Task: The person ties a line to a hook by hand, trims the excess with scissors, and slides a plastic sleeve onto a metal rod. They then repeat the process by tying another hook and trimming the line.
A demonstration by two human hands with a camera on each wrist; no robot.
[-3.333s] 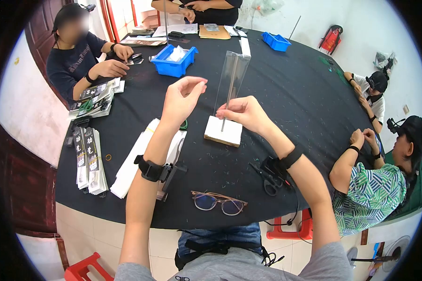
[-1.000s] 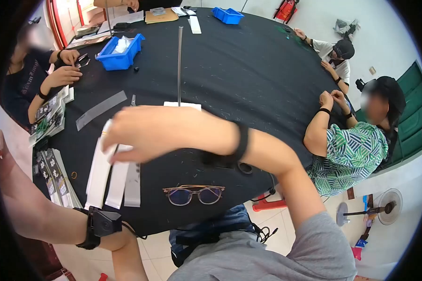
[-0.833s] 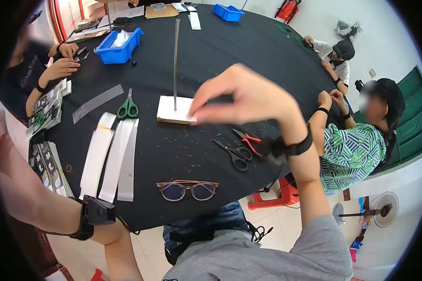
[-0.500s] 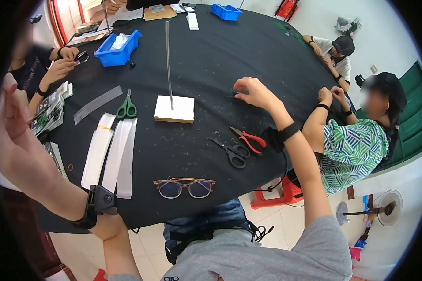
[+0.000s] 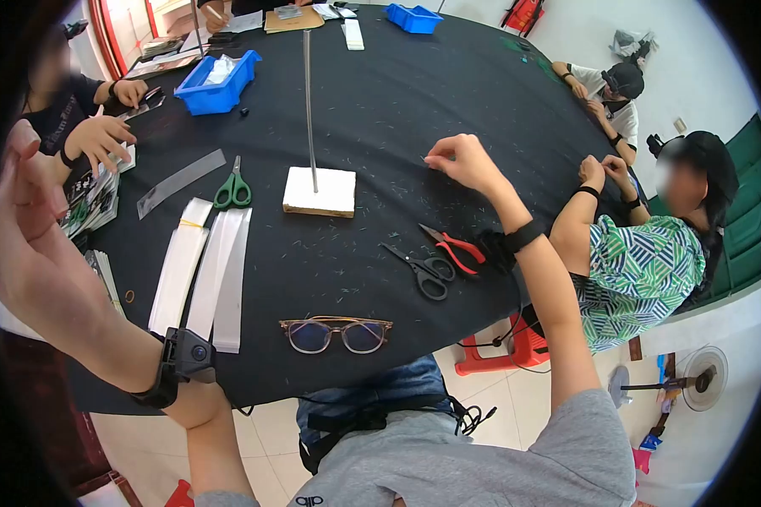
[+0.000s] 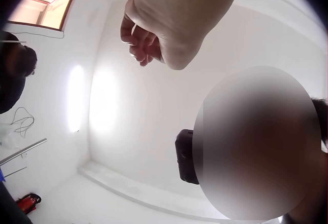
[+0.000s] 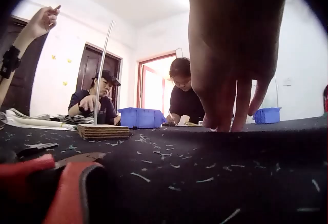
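Well, your left hand [image 5: 42, 228] is raised, fingers loosely curled, nothing visible in them; swing it wide of rod [image 5: 309, 118], upright on white block [image 5: 319, 189]. Right hand [image 5: 472, 165] is low near scraps [image 7: 140, 177] on black cloth [image 5: 380, 84], thumb near forefinger, hold unclear: touch lightly.

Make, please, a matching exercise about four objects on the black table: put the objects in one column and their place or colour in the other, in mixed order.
Column 1
1. eyeglasses
2. metal rod
3. pliers
4. green scissors

Column 2
A. has red handles
B. lies by the far ends of the white strips
C. stands upright on the white-topped block
D. lies nearest to the camera wearer's body

Right pairs: 1-D, 2-C, 3-A, 4-B
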